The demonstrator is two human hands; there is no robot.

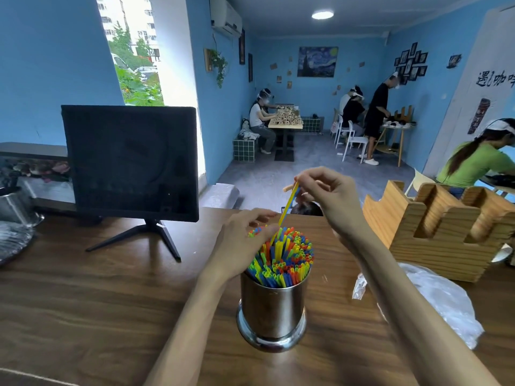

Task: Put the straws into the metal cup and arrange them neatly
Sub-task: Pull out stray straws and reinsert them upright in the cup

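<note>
My right hand [328, 196] pinches a yellow straw [287, 208] | my left hand [245, 240], fingers loosely spread, steadies straws [287, 257] in metal cup [273, 310]

A dark wooden surface [83, 302] filled the lower part of the frame. On it at centre left stood a black monitor [129, 162] on a splayed stand, seen from the back. At the left edge sat a second steel container [14, 204]. At right stood a light wooden holder [434, 232] with deep slots, and below it lay crumpled clear plastic wrap [440, 299]. In the upper centre, on the blue far wall, hung a starry night painting [317, 61]. People sat at tables in the background.
</note>
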